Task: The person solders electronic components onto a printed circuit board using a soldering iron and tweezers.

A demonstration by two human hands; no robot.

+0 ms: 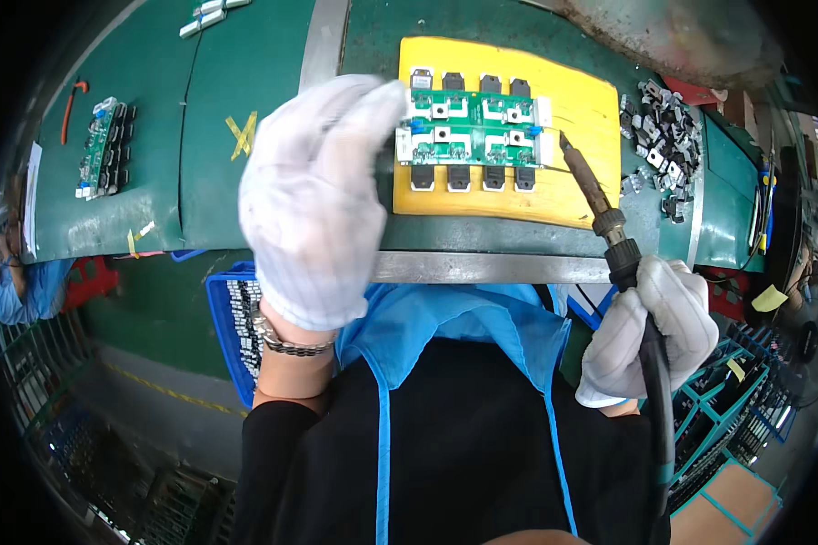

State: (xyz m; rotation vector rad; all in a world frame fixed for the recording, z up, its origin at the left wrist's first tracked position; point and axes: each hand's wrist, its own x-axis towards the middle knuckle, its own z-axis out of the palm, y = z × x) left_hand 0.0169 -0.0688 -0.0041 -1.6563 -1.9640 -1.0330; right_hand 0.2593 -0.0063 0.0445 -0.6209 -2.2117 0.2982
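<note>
green boards (475,118): on yellow pad (568,195), long axis left-right
left hand (318,195): nearer, at their left end; fingers half-curled, hold unclear
right hand (650,331): closed round soldering iron (623,259), tip just right of boards

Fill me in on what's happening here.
A person holds a soldering iron in the gloved right hand, its tip just right of the green boards on a yellow pad. The gloved left hand is at the boards' left end; whether it touches them is unclear. Loose parts lie piled farther right.
</note>
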